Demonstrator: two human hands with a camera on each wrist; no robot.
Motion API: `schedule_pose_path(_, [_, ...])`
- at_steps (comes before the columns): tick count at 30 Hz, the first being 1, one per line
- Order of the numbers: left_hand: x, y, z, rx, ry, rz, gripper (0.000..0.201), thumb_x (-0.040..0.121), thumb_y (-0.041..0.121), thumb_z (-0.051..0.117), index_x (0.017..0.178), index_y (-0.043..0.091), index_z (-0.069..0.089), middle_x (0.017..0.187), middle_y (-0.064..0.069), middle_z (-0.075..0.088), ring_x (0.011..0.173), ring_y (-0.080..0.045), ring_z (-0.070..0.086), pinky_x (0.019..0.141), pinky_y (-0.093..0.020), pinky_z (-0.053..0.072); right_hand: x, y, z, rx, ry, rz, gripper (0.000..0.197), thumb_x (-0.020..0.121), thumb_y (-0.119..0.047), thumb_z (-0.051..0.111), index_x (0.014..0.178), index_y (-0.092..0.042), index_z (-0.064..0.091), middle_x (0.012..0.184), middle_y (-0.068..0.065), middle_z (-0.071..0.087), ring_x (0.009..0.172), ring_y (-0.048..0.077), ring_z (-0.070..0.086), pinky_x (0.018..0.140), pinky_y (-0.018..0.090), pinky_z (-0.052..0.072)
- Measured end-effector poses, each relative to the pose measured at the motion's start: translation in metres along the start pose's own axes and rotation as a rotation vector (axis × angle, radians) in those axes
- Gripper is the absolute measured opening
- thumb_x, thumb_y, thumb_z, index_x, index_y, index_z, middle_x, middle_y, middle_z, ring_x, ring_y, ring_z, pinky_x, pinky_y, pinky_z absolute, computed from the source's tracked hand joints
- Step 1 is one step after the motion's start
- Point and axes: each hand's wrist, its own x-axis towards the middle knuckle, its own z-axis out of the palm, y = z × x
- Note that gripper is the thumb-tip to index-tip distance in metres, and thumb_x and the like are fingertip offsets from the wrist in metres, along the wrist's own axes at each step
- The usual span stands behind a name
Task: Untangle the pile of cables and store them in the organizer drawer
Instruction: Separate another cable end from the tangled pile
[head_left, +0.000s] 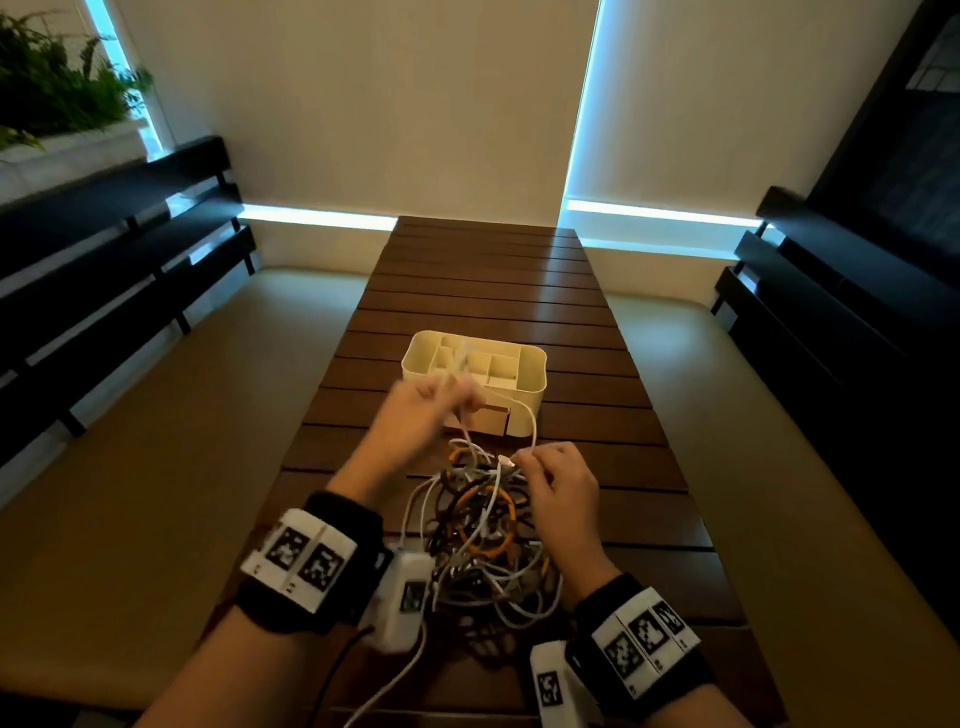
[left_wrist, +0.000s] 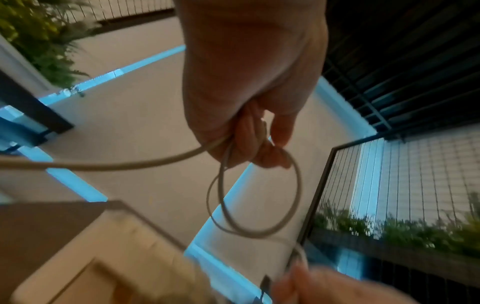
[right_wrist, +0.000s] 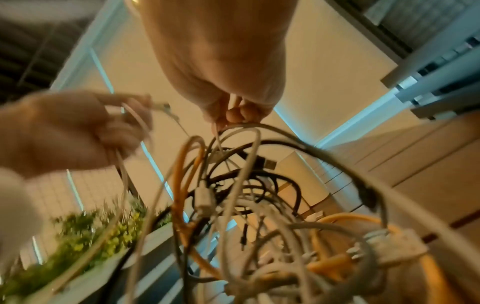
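Observation:
A tangled pile of white, orange and dark cables (head_left: 483, 535) lies on the slatted wooden table (head_left: 483, 280), near me. Behind it stands a cream organizer (head_left: 524, 364) with open top compartments and a tan drawer front (head_left: 491, 420). My left hand (head_left: 457, 397), blurred, is raised in front of the organizer and grips a small coil of white cable (left_wrist: 259, 185). One strand of that cable (head_left: 533, 421) arcs down to my right hand (head_left: 519, 460), which pinches it just above the pile (right_wrist: 259, 205). In the right wrist view my left hand (right_wrist: 78, 131) shows at the left.
Beige cushioned benches (head_left: 171, 415) run along both sides of the table, backed by dark slatted rails (head_left: 104, 270). A planter with green plants (head_left: 52, 88) sits at the far left. The far half of the table holds nothing but slats.

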Motion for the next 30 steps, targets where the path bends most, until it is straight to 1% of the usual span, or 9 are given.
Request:
schedule_pose_path(3, [-0.009,-0.034,0.022,-0.036,-0.154,-0.099,0.008,0.084,0.018,0.068,0.092,0.016,0.067,0.082,0.006,0.066,0.068,0.000,0.064,0.059,-0.009,0.047,0.001,-0.002,-0.003,-0.020,0.004,0.025,0.020,0.093,-0.015,0.052,0.075,-0.009,0.059,0.074,0.005,0.055,0.067,0.016,0.050,0.056,0.014,0.035])
schedule_pose_path(6, [-0.012,-0.065,0.038,0.002,-0.159,-0.078,0.034,0.071,0.009,0.080,0.100,0.021,0.065,0.097,0.005,0.070,0.087,0.002,0.066,0.077,-0.015,0.050,-0.003,0.001,-0.004,-0.043,-0.012,0.075,0.023,0.097,-0.019,0.045,0.075,-0.015,0.048,0.065,0.000,0.052,0.062,0.018,0.050,0.054,0.026,0.036])
schedule_pose_path(9, [-0.010,-0.079,0.045,0.067,-0.125,-0.058,0.036,0.071,0.012,0.082,0.101,0.023,0.066,0.101,0.006,0.069,0.096,-0.006,0.065,0.090,-0.028,0.051,-0.003,0.001,-0.009,-0.036,-0.038,0.109,0.023,0.098,-0.022,0.039,0.076,-0.017,0.045,0.064,0.000,0.052,0.059,0.017,0.051,0.055,0.034,0.041])
schedule_pose_path(12, [-0.008,-0.088,0.051,0.241,0.007,0.051,0.021,0.078,0.017,0.074,0.095,0.028,0.067,0.097,0.011,0.067,0.093,-0.001,0.062,0.087,-0.026,0.050,-0.002,-0.002,-0.010,-0.056,-0.110,0.057,0.024,0.098,-0.023,0.042,0.078,-0.012,0.049,0.069,-0.004,0.053,0.062,0.011,0.051,0.057,0.029,0.042])
schedule_pose_path(14, [-0.008,-0.090,0.055,0.327,0.039,0.100,0.009,0.082,0.025,0.071,0.087,0.032,0.067,0.082,0.017,0.065,0.080,0.007,0.058,0.074,-0.018,0.046,-0.002,-0.004,-0.009,-0.056,-0.107,0.018,0.023,0.096,-0.021,0.046,0.076,-0.011,0.052,0.078,-0.003,0.053,0.069,0.007,0.051,0.062,0.024,0.042])
schedule_pose_path(17, [-0.006,-0.092,0.056,0.368,0.060,0.088,0.001,0.084,0.036,0.068,0.083,0.036,0.068,0.069,0.021,0.061,0.068,0.009,0.056,0.061,-0.009,0.037,-0.002,-0.006,-0.009,-0.005,-0.086,0.034,0.026,0.095,-0.020,0.049,0.071,-0.013,0.051,0.071,-0.001,0.054,0.064,0.006,0.052,0.058,0.023,0.042])
schedule_pose_path(19, [-0.006,-0.095,0.056,0.423,0.068,0.086,0.004,0.083,0.035,0.069,0.081,0.037,0.066,0.072,0.021,0.061,0.071,0.006,0.056,0.062,-0.009,0.037,-0.001,-0.009,-0.014,0.026,-0.052,0.048,0.027,0.095,-0.020,0.049,0.070,-0.012,0.052,0.066,-0.002,0.054,0.058,0.004,0.049,0.054,0.018,0.039])
schedule_pose_path(24, [-0.014,-0.113,0.052,0.589,0.090,0.068,0.005,0.084,0.029,0.068,0.087,0.030,0.069,0.090,0.015,0.067,0.069,0.005,0.052,0.059,-0.007,0.037,0.013,-0.034,-0.029,0.142,0.077,0.049,0.029,0.096,-0.021,0.045,0.074,-0.008,0.057,0.066,0.007,0.059,0.058,0.019,0.053,0.053,0.030,0.045])
schedule_pose_path(30, [-0.017,-0.121,0.050,0.675,0.081,0.045,0.009,0.083,0.034,0.067,0.091,0.030,0.069,0.098,0.012,0.068,0.083,-0.007,0.061,0.068,-0.022,0.048,0.021,-0.066,-0.042,0.454,0.170,0.073,0.030,0.097,-0.017,0.042,0.070,-0.016,0.054,0.064,0.000,0.055,0.051,0.004,0.049,0.050,0.019,0.045])
